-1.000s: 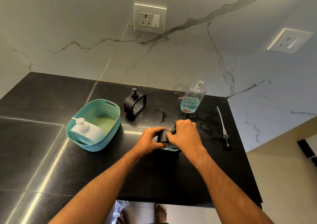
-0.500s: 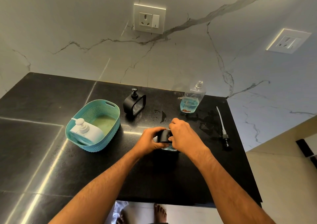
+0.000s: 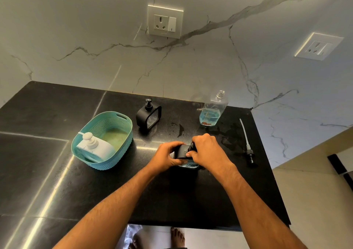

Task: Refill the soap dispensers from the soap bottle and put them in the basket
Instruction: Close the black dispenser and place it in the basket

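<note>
A black soap dispenser (image 3: 183, 151) with blue liquid at its base stands on the black counter (image 3: 172, 197). My left hand (image 3: 166, 157) grips its body from the left. My right hand (image 3: 208, 151) is closed around its black pump top. A second black dispenser (image 3: 148, 116) stands farther back, beside the teal basket (image 3: 89, 161). A white dispenser (image 3: 95, 146) lies inside the basket. The clear soap bottle (image 3: 212, 111), uncapped and holding a little blue soap, stands at the back right.
The bottle's pump with its long tube (image 3: 246, 140) lies on the counter near the right edge. Wet smears (image 3: 179, 130) mark the counter between bottle and dispensers. Marble wall with two power sockets (image 3: 165, 21) behind. The counter's front edge is just below my forearms.
My right hand has turned slightly on the pump top, fingers shifting leftward. The left hand stays on the dispenser body. Nothing else has moved.
</note>
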Available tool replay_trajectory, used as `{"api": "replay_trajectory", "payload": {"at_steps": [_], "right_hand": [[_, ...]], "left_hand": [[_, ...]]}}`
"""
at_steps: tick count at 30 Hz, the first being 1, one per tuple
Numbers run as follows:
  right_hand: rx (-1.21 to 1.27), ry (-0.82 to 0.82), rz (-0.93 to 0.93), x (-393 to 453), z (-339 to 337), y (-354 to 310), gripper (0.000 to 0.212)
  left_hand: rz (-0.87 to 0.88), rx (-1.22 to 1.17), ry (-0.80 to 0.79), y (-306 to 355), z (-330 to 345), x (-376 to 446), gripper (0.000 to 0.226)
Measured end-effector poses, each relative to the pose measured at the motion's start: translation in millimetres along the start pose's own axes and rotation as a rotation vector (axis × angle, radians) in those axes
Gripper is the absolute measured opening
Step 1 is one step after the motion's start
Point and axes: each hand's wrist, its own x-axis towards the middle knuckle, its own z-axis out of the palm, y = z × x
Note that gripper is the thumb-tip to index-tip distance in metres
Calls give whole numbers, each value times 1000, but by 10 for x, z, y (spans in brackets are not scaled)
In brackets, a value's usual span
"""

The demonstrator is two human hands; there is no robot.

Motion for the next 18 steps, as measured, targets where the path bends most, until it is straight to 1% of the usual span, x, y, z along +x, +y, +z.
{"api": "replay_trajectory", "payload": {"at_steps": [6,8,10,13,18], "right_hand": [[8,40,-21,3,64,58,37],[57,44,-10,-7,72,123,42],[124,19,6,-20,70,211,54],[177,-27,9,-40,100,328,68],[211,-25,31,-59,184,399,69]], "left_hand": [[-1,26,-3,28,-15,-5,60],[6,47,-23,46,-30,0,56],[17,88,-45,73,-47,12,54],[36,181,-76,104,-80,44,57],[86,347,-101,151,-162,77,63]]}}
